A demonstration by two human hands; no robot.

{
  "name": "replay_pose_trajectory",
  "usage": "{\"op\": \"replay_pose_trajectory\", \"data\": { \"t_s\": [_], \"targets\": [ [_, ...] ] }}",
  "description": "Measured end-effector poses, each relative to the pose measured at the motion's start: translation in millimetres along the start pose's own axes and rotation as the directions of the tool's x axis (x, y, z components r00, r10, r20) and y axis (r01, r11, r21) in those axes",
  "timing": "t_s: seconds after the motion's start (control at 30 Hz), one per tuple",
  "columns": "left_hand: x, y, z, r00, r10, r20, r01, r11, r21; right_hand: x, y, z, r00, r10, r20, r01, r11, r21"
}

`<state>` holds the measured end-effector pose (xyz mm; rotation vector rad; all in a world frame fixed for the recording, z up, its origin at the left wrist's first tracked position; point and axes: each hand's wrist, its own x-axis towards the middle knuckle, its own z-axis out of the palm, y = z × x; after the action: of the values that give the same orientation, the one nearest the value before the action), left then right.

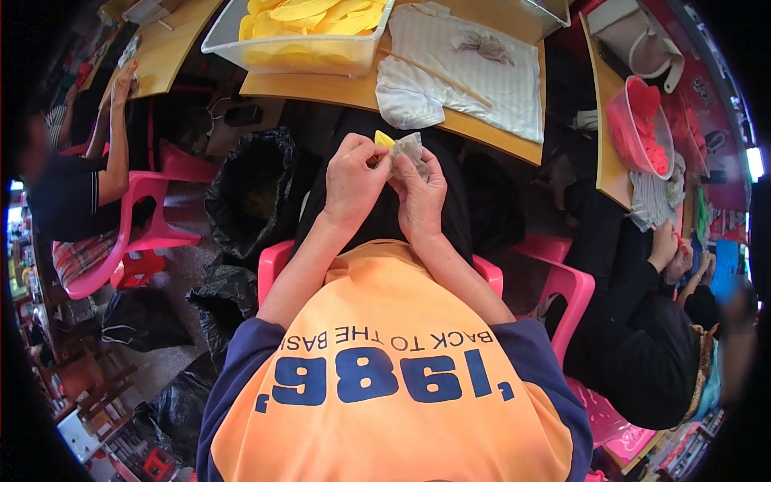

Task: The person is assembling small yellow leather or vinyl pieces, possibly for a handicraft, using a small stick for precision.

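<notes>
My left hand [356, 181] and my right hand [421, 195] meet above my lap, just short of the table edge. Between them a small yellow piece [384, 139] sticks up past the fingertips of my left hand, which are pinched together at it. My right hand is closed on a crumpled grey-brown cloth [411, 148], which bunches up against the yellow piece. Most of the yellow piece is hidden by the fingers and the cloth, so its full shape does not show.
On the table [321, 90] ahead stand a clear bin [301, 58] of flat yellow pieces, a white cloth [506, 88] and a thin wooden stick [438, 78]. Open black bags [253, 193] are at my left. Co-workers sit either side; a tub [630, 132] of red pieces is at right.
</notes>
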<state>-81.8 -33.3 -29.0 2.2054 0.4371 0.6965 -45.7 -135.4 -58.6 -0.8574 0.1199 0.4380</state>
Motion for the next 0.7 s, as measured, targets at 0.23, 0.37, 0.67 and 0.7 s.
{"op": "replay_pose_trajectory", "data": {
  "t_s": [0.23, 0.37, 0.67, 0.7],
  "targets": [
    [4, -21, -8, 0.729, -0.513, 0.453, 0.671, 0.404, -0.622, 6, -11, -1, 0.995, -0.092, 0.049, 0.097, 0.99, -0.104],
    [5, -24, -12, 0.689, -0.544, 0.478, 0.708, 0.368, -0.603, 6, -28, -6, 0.951, 0.008, 0.311, 0.142, 0.877, -0.458],
    [-8, -10, -11, 0.967, -0.236, 0.1, 0.256, 0.868, -0.425, 7, -26, 1, 0.824, -0.271, 0.497, 0.566, 0.353, -0.745],
    [-10, -8, -10, 0.986, -0.158, 0.053, 0.166, 0.915, -0.369, 7, -24, 2, 0.779, -0.342, 0.525, 0.622, 0.319, -0.715]
  ]
}}
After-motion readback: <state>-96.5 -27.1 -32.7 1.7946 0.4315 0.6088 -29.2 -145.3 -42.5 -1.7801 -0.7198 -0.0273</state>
